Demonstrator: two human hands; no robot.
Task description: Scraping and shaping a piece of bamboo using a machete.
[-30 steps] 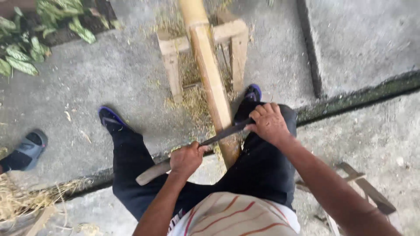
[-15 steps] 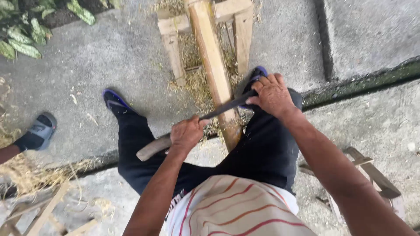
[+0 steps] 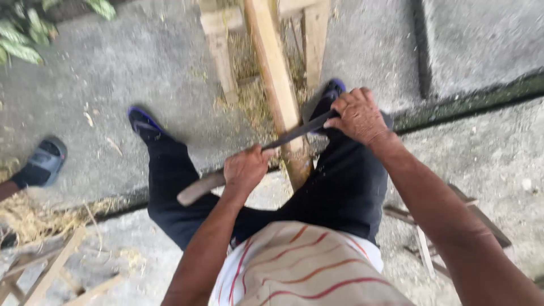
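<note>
A: Left to right, what is in view?

B: At nine o'clock, another person's foot in a grey rubber sandal on the rough grey concrete floor, with dry straw-coloured shavings below it. Then the seated person's own dark blue shoe.

A: And the hands?

B: The left hand has its grip pressed tight around the pale rounded wooden handle of a long dark steel blade. The right hand, toward two o'clock, has its grip curled down over the blade's far end. The blade lies crosswise on the long pale yellow bamboo pole.

A: Where is that pole?

B: It runs from twelve o'clock down between the knees, propped on a rough wooden trestle.

A: Which step is this?

B: I judge it a shaving stroke, both hands bearing on the blade. The next pass would call for even pressure and a steady angle along the smooth, round, fibrous stalk.
</note>
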